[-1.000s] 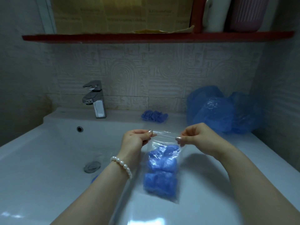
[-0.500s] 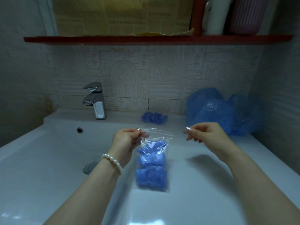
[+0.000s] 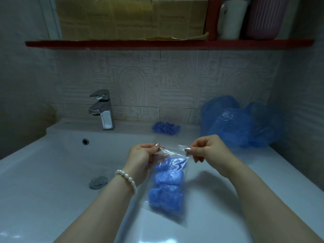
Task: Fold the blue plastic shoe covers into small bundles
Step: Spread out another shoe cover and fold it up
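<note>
A clear zip bag (image 3: 172,151) hangs over the sink's right edge, with several folded blue shoe-cover bundles (image 3: 166,186) stacked inside. My left hand (image 3: 142,156) pinches the bag's top left corner. My right hand (image 3: 208,151) pinches the top right end of the same strip. A small heap of folded blue bundles (image 3: 166,128) lies on the ledge by the wall. Loose unfolded blue shoe covers (image 3: 240,123) are piled at the back right of the counter.
The white basin (image 3: 52,172) with its drain (image 3: 98,181) lies to the left, with a chrome tap (image 3: 102,109) behind it. A red shelf (image 3: 157,43) above carries cardboard, a white container (image 3: 231,18) and a pink one (image 3: 264,18).
One second ago both hands held the bag's top. Half a second ago my right hand had let go and hung apart. Now it pinches the top right end again.
</note>
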The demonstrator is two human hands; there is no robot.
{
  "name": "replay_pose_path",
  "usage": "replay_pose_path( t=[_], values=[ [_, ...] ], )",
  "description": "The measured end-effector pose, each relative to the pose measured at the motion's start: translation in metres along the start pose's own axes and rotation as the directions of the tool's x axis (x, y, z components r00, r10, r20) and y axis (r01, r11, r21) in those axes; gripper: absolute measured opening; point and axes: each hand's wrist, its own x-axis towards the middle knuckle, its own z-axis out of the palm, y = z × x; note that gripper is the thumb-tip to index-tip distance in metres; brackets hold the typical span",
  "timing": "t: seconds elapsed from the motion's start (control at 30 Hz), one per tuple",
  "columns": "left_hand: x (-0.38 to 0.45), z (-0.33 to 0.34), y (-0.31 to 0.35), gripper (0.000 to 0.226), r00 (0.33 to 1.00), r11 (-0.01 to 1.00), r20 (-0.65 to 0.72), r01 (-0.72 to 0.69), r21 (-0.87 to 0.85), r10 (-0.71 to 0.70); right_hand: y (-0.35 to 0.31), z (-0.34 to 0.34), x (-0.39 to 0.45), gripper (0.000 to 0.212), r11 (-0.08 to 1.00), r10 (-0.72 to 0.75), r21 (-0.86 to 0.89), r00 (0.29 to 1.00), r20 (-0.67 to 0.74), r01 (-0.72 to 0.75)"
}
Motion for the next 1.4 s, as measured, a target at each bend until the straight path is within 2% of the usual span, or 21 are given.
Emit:
replay_pose_path(
  t=[0.1, 0.17, 0.2, 0.27, 0.33, 0.37, 0.43, 0.5, 0.57, 0.63, 0.7, 0.8, 0.87, 0.9, 1.0, 1.03, 1.07, 1.2, 1.27, 1.33, 1.4],
  values=[
    [-0.003, -0.002, 0.000, 0.024, 0.997, 0.999, 0.070, 0.042, 0.027, -0.044, 0.000, -0.004, -0.009, 0.021, 0.980, 0.178, 0.038, 0.951, 0.252, -0.193],
    [-0.003, -0.004, 0.001, 0.033, 0.991, 0.996, 0.105, 0.074, 0.039, -0.078, 0.002, -0.005, -0.011, 0.018, 0.955, 0.246, 0.088, 0.922, 0.298, -0.283],
    [-0.002, -0.005, 0.001, 0.039, 0.987, 0.994, 0.118, 0.101, 0.039, -0.105, 0.002, -0.005, -0.009, 0.017, 0.944, 0.250, 0.151, 0.933, 0.257, -0.294],
    [0.003, -0.009, 0.001, 0.049, 0.985, 0.991, 0.103, 0.132, 0.036, -0.135, 0.005, -0.007, -0.002, 0.016, 0.912, 0.229, 0.333, 0.971, 0.069, -0.239],
    [0.010, -0.012, 0.001, 0.046, 0.998, 0.998, -0.025, 0.061, 0.028, -0.060, 0.008, -0.009, 0.002, 0.013, 0.863, 0.252, 0.479, 0.958, -0.137, -0.159],
    [0.013, -0.014, 0.001, 0.042, 0.991, 0.997, -0.127, -0.020, 0.078, 0.030, 0.012, -0.010, 0.004, 0.013, 0.840, 0.287, 0.521, 0.939, -0.190, -0.152],
    [0.018, -0.019, -0.001, 0.035, 0.930, 0.926, -0.244, -0.186, 0.327, 0.273, 0.017, -0.011, 0.003, 0.029, 0.836, 0.403, 0.475, 0.895, -0.191, -0.275],
    [0.020, -0.022, -0.005, 0.034, 0.893, 0.815, -0.175, -0.278, 0.509, 0.414, 0.019, -0.009, 0.001, 0.054, 0.881, 0.469, 0.184, 0.859, -0.206, -0.437],
    [0.018, -0.021, -0.011, 0.042, 0.904, 0.733, -0.058, -0.305, 0.608, 0.424, 0.020, -0.007, 0.003, 0.054, 0.880, 0.364, -0.175, 0.863, -0.350, -0.442],
    [0.016, -0.020, -0.016, 0.054, 0.900, 0.575, 0.029, -0.303, 0.760, 0.436, 0.020, -0.005, 0.005, 0.038, 0.836, 0.139, -0.428, 0.887, -0.440, -0.343],
    [0.016, -0.020, -0.019, 0.048, 0.900, 0.439, 0.068, -0.274, 0.856, 0.430, 0.022, -0.001, 0.007, 0.022, 0.829, 0.047, -0.489, 0.904, -0.424, -0.272],
    [0.015, -0.022, -0.019, 0.044, 0.922, 0.395, 0.096, -0.252, 0.884, 0.374, 0.026, 0.003, 0.009, 0.013, 0.814, 0.012, -0.540, 0.935, -0.355, -0.215],
    [0.013, -0.020, -0.019, 0.046, 0.926, 0.365, 0.143, -0.275, 0.889, 0.349, 0.029, 0.001, 0.011, 0.015, 0.763, -0.059, -0.611, 0.918, -0.392, -0.212],
    [0.011, -0.018, -0.019, 0.047, 0.927, 0.345, 0.168, -0.287, 0.894, 0.336, 0.030, -0.002, 0.011, 0.018, 0.732, -0.125, -0.640, 0.878, -0.462, -0.233],
    [0.007, -0.014, -0.020, 0.045, 0.922, 0.306, 0.238, -0.332, 0.893, 0.305, 0.025, -0.014, 0.009, 0.021, 0.744, -0.390, -0.630, 0.621, -0.680, -0.222],
    [0.006, -0.014, -0.020, 0.045, 0.918, 0.301, 0.263, -0.351, 0.886, 0.298, 0.025, -0.019, 0.008, 0.022, 0.749, -0.430, -0.629, 0.567, -0.702, -0.211],
    [0.005, -0.014, -0.021, 0.044, 0.912, 0.299, 0.288, -0.373, 0.878, 0.291, 0.025, -0.024, 0.008, 0.023, 0.742, -0.424, -0.631, 0.572, -0.702, -0.225],
    [0.004, -0.011, -0.023, 0.040, 0.911, 0.383, 0.335, -0.406, 0.830, 0.240, 0.032, -0.035, 0.012, 0.038, 0.660, -0.060, -0.620, 0.793, -0.607, -0.425],
    [0.006, -0.011, -0.023, 0.041, 0.916, 0.430, 0.331, -0.399, 0.810, 0.228, 0.037, -0.031, 0.015, 0.052, 0.621, 0.034, -0.660, 0.855, -0.517, -0.424],
    [0.007, -0.013, -0.022, 0.040, 0.913, 0.461, 0.329, -0.405, 0.789, 0.240, 0.036, -0.024, 0.017, 0.059, 0.712, -0.077, -0.645, 0.883, -0.464, -0.277],
    [0.003, -0.011, -0.019, 0.036, 0.906, 0.509, 0.336, -0.422, 0.750, 0.257, 0.027, -0.017, 0.016, 0.053, 0.932, -0.202, -0.362, 0.854, -0.480, 0.018]
  ],
)
